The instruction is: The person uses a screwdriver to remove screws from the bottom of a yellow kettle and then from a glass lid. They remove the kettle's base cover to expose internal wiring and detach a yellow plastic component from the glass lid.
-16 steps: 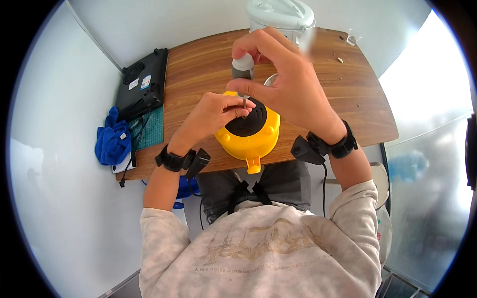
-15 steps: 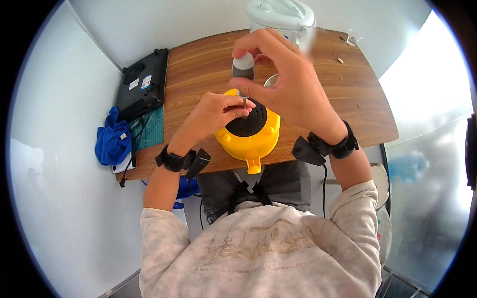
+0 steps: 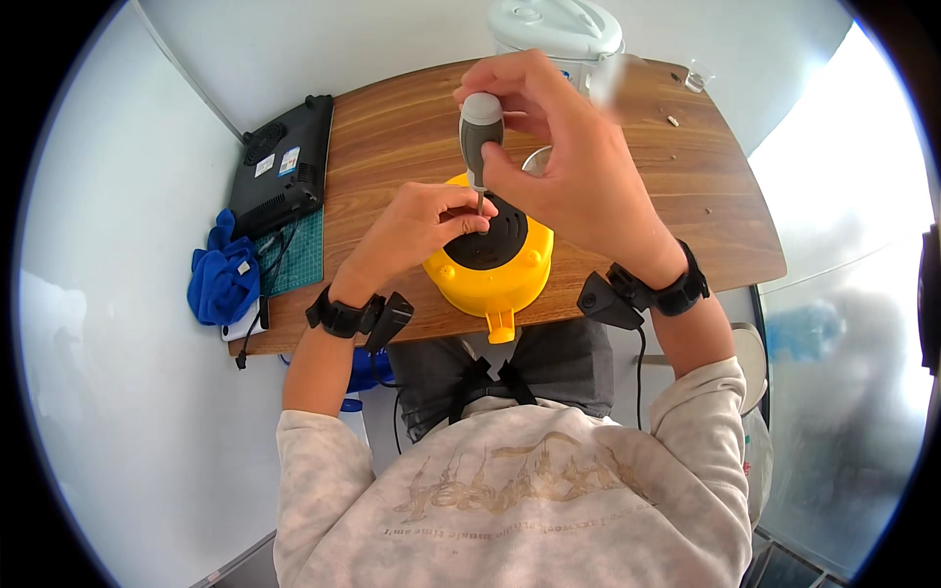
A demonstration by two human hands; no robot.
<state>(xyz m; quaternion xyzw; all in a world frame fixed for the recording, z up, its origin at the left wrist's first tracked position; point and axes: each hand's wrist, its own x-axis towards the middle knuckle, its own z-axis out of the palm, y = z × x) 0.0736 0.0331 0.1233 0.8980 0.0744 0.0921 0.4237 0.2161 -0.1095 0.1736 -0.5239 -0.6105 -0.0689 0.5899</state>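
Fingers (image 3: pixel 520 71) and thumb of the right hand (image 3: pixel 578 152) have shifted round the screwdriver (image 3: pixel 480 137): the thumb lay across the front of the handle half a second ago and now sits at its right side, baring more of the grip. The left hand (image 3: pixel 421 220) has stayed put.

The right hand's hold is loose, thumb against the handle and fingers curled behind it. The left thumb and fingertips are nearly together about the shank near its lower end; whether they also pinch a screw, I cannot tell. The screwdriver stands nearly upright over the black plate (image 3: pixel 507 240) of the yellow casing (image 3: pixel 490 286).

The casing lies close to the table's (image 3: pixel 676 235) front edge, its tab reaching past that edge toward the lap. To its right, wood runs to the table's right edge. Leftward, the left forearm crosses the front edge, with the black device (image 3: pixel 279 162), green mat (image 3: pixel 306 255) and blue cloth (image 3: pixel 222 274) near the left edge. Behind the right hand, the white pot (image 3: pixel 554 34) stands near the wall.
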